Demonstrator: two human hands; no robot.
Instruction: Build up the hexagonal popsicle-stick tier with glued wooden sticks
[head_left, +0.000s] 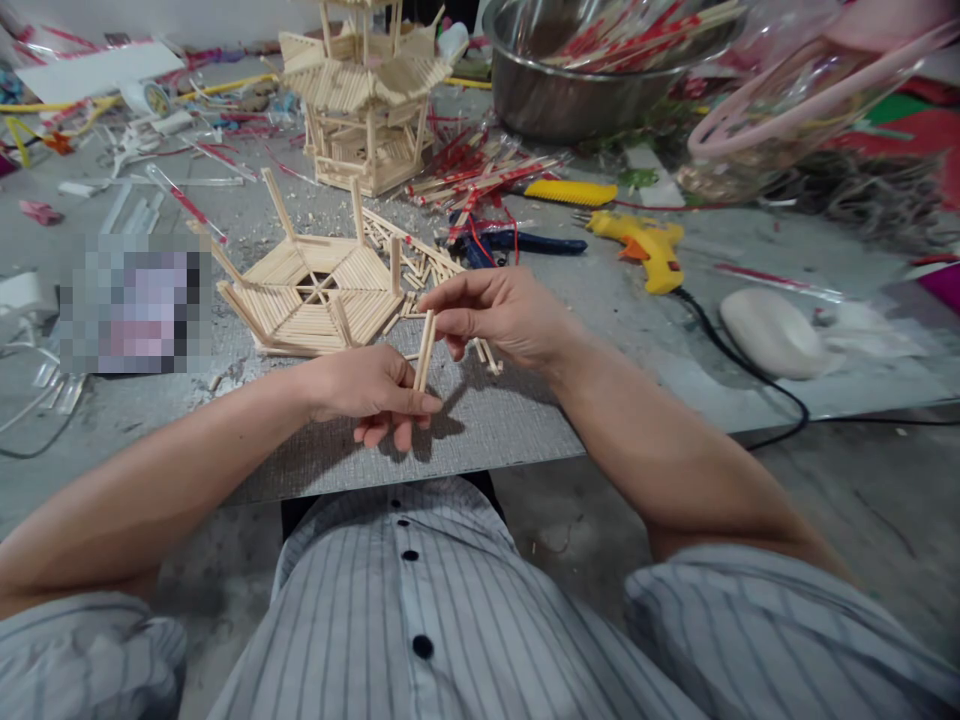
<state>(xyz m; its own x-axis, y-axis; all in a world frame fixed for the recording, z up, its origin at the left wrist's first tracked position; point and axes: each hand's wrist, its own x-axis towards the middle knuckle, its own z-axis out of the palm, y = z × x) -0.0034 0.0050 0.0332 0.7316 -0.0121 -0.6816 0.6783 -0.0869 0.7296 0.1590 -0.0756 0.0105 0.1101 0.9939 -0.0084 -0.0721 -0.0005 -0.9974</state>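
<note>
Between the thumb and fingers of my left hand [375, 390] a few short wooden sticks [425, 352] stand nearly upright, side by side. My right hand [499, 315] pinches at the upper end of these sticks; whether it grips them or a separate piece is hard to make out. Just beyond my left hand lies a hexagonal stick frame [300, 315] with upright posts at its corners. Loose cut sticks [420, 262] are scattered to the right of the frame, partly behind my right hand.
Behind stands a tiered stick pavilion [367, 140]. A metal bowl [585, 105] holds wrapped chopsticks. Pliers [532, 243], a yellow cutter [570, 192] and a yellow glue gun [649, 250] with a black cord lie to the right. A white mouse-shaped object [769, 330] sits farther right.
</note>
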